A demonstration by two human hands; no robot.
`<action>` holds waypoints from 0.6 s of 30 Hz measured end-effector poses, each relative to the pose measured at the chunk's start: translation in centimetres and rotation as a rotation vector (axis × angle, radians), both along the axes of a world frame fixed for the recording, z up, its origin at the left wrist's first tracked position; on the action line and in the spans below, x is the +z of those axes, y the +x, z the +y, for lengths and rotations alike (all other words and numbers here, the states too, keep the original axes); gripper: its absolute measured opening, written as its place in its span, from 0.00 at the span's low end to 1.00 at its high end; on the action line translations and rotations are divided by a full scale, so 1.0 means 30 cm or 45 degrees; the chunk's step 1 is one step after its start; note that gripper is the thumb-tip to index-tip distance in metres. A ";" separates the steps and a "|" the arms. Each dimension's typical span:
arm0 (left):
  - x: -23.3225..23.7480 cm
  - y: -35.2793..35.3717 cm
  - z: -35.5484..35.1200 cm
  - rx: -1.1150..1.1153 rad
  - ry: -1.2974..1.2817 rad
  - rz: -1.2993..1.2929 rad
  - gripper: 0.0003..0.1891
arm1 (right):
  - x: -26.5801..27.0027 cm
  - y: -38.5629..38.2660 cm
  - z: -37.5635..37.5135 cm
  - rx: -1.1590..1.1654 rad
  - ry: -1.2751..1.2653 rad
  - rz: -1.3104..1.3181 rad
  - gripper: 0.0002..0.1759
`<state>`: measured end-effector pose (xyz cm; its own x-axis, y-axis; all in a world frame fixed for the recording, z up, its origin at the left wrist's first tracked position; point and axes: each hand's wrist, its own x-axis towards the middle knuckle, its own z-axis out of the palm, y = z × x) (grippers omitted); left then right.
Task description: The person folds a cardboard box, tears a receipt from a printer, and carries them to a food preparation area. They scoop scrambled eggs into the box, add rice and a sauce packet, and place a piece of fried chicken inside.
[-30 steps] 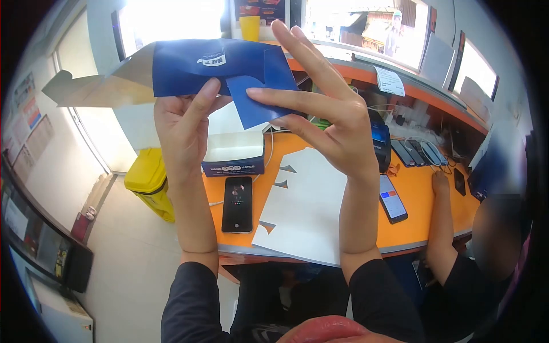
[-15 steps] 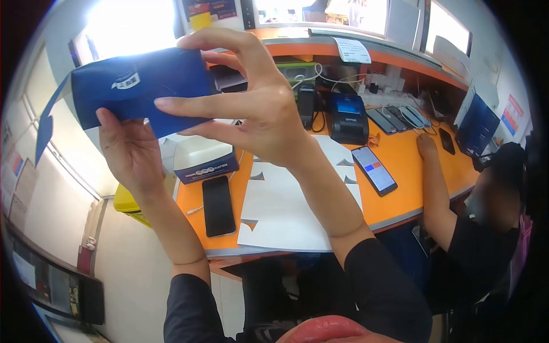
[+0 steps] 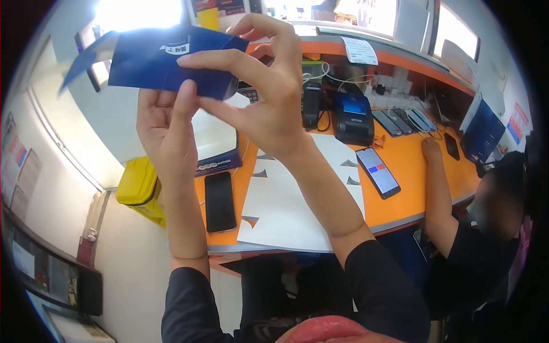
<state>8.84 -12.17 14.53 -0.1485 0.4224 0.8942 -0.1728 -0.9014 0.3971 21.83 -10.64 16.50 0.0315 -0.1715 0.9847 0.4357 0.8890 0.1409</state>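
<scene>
Raised in front of me is a dark blue cardboard food box [image 3: 140, 62], partly folded, with small white print on its side. Its loose flap [image 3: 86, 63] sticks out to the left, blurred. My left hand [image 3: 168, 128] grips the box's lower edge, thumb on the near face and other fingers underneath, partly hidden. My right hand [image 3: 271, 86] is closed around the right end, one finger stretched across the near side. Behind my left hand stands another box [image 3: 216, 134], white inside and blue outside. Flat white card blanks [image 3: 303, 206] with notched edges lie on the desk below.
A black phone [image 3: 219, 200] lies left of the blanks, a lit phone [image 3: 378, 171] right of them. Behind are a black receipt printer [image 3: 353, 120], several phones and cables. A co-worker's hand [image 3: 433, 150] rests on the orange desk [image 3: 400, 203]. A yellow bin [image 3: 139, 183] stands left.
Both hands have moved right with the blue box, which has tilted and turned. My left thumb now presses its near side further right. The standing box behind is more covered.
</scene>
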 end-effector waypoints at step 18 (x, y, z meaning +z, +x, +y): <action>0.050 -0.074 -0.123 -0.141 -0.439 1.097 0.22 | 0.056 0.212 -0.055 0.198 -0.606 -0.126 0.19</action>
